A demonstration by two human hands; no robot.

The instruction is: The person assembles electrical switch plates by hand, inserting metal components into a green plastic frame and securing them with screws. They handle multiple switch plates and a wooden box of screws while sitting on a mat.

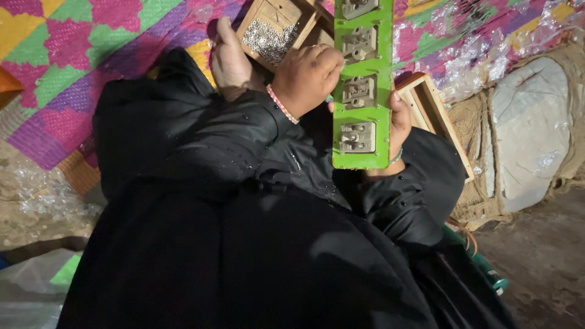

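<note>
A long green board carries several grey metal fittings in a row and stands upright over my lap. My right hand, with a green bangle at the wrist, holds the board from behind at its lower right edge. My left hand, with a pink and white bead bracelet, has its fingers curled against the board's left edge beside the middle fittings. Whether it also pinches a small part cannot be told. Just behind my left hand is a wooden box filled with small silvery rings.
A bare foot pokes out of my black garment beside the box. A second wooden tray lies right of the board. A jute-wrapped white bundle sits at the right, on a multicoloured woven mat with crinkled clear plastic.
</note>
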